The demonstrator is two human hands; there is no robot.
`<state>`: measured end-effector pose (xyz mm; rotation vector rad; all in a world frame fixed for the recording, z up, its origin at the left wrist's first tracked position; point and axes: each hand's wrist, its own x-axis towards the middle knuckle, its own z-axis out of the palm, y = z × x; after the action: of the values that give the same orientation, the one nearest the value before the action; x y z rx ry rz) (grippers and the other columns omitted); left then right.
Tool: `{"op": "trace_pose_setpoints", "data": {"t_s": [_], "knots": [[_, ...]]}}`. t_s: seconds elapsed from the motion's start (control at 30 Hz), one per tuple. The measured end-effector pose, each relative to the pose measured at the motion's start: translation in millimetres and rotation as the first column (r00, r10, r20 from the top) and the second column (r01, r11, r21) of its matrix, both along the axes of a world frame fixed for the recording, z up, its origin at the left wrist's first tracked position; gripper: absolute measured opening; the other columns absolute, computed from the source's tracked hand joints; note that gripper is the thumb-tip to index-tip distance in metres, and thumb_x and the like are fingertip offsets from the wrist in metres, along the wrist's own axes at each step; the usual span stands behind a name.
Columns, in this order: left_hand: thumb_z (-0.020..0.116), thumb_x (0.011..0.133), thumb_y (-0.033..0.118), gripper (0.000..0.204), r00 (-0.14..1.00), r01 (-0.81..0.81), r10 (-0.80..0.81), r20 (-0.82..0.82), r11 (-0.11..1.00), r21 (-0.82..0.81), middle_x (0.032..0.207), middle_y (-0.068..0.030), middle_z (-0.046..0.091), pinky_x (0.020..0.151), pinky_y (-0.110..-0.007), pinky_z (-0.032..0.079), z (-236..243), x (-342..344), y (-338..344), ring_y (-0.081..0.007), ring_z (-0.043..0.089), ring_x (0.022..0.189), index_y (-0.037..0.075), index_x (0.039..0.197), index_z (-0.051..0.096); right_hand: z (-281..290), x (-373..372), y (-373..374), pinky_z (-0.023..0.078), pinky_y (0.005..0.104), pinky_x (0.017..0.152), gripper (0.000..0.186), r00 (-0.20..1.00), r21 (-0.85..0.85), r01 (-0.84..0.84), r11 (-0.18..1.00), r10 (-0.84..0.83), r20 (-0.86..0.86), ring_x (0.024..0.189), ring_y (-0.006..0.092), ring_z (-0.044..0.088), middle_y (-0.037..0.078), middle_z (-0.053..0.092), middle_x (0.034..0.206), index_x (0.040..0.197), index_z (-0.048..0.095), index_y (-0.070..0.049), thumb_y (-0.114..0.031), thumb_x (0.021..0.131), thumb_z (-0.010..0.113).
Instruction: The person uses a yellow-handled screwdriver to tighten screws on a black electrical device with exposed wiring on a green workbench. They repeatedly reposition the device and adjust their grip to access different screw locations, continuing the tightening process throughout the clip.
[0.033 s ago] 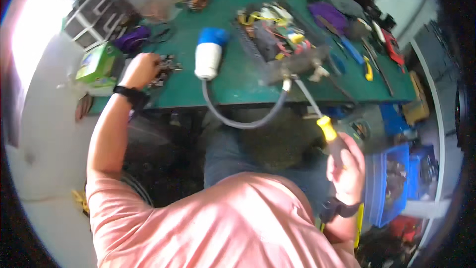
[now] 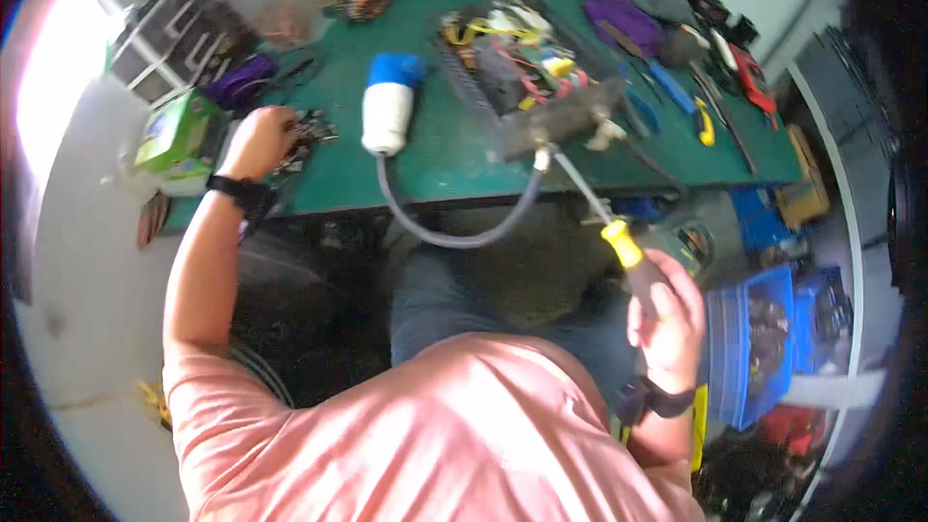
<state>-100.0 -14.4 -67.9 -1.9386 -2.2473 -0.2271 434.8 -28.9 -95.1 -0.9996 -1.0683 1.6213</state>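
My right hand [image 2: 669, 319] is wrapped round the dark and yellow handle of a screwdriver [image 2: 622, 243]. Its shaft points up and left, with the tip close to a pale cable fitting [image 2: 543, 159] on an open box of wires [image 2: 564, 121]; whether they touch I cannot tell. From that fitting a grey cable [image 2: 464, 243] loops to a blue and white industrial plug [image 2: 389, 116] lying on the bench. At the left, the curled fingers of my left hand [image 2: 257, 142] are in a pile of small metal parts [image 2: 313, 133]. Its fingertips are hidden.
The green workbench [image 2: 338, 184] carries a green box [image 2: 179, 140] by my left hand and a copper-wound coil [image 2: 365, 2] behind. Pliers with blue and yellow handles [image 2: 704, 121] and a red tool [image 2: 754, 82] lie right. Blue bins [image 2: 749, 348] stand below.
The whole bench scene has shifted slightly left and up in view. My right hand still grips the screwdriver by the fitting, and my left hand stays at the pile.
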Motion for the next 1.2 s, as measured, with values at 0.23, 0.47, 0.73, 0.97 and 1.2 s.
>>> {"op": "trace_pose_setpoints", "data": {"t_s": [0.23,0.47,0.73,0.97,1.2], "knots": [[0.07,0.075,0.004,0.023,0.966,0.103,-0.163,0.202,0.955,0.277,0.086,-0.0143,0.064,0.071,-0.034,0.05,22.2,70.2,7.2,-0.0263,0.061,0.076,-0.002,0.097,0.067,-1.8,-10.8,-10.5,0.042,0.0189,0.046,0.034,0.978,0.215,0.051,0.975,-0.093,0.189,0.054,0.005,0.051,0.001,0.058,0.073,0.124,0.056,-0.001,-0.006,0.091,0.058],[0.075,0.075,0.006,0.023,0.781,0.211,-0.316,0.538,0.945,0.249,0.08,-0.0068,0.063,0.064,-0.028,0.045,7.5,171.0,-0.7,-0.0139,0.056,0.068,0.0,0.096,0.068,3.4,-22.6,-7.0,0.049,0.0268,0.07,0.029,0.917,0.365,-0.006,0.931,-0.14,0.373,0.079,0.0162,0.061,0.01,0.064,0.096,0.113,0.061,0.002,-0.003,0.085,0.062],[0.08,0.07,0.011,0.031,0.808,0.288,-0.338,0.483,0.941,0.176,0.079,-0.0099,0.062,0.067,-0.031,0.047,14.9,209.4,10.5,-0.0189,0.057,0.07,-0.002,0.095,0.066,5.7,-22.2,-7.0,0.05,0.0324,0.083,0.028,0.904,0.452,0.057,0.89,-0.238,0.355,0.092,0.0259,0.064,0.017,0.064,0.103,0.109,0.062,0.004,-0.002,0.082,0.063],[0.085,0.063,0.027,0.041,0.883,0.231,-0.242,0.403,0.97,0.077,0.079,-0.0165,0.061,0.066,-0.037,0.049,4.4,217.6,28.1,-0.0297,0.06,0.071,-0.003,0.077,0.061,15.3,-40.0,5.2,0.052,0.0375,0.082,0.029,0.831,0.725,-0.119,0.679,-0.331,0.447,0.09,0.0348,0.064,0.02,0.063,0.1,0.107,0.061,0.003,-0.001,0.079,0.064],[0.086,0.062,0.031,0.045,0.824,0.309,-0.33,0.46,0.943,0.122,0.072,-0.0163,0.059,0.063,-0.037,0.047,-3.7,237.4,26.2,-0.0296,0.059,0.067,-0.004,0.072,0.058,13.6,-45.2,4.4,0.052,0.0385,0.082,0.031,0.822,0.742,-0.13,0.657,-0.347,0.451,0.091,0.0358,0.064,0.021,0.063,0.102,0.108,0.06,0.004,-0.001,0.078,0.064]]}}
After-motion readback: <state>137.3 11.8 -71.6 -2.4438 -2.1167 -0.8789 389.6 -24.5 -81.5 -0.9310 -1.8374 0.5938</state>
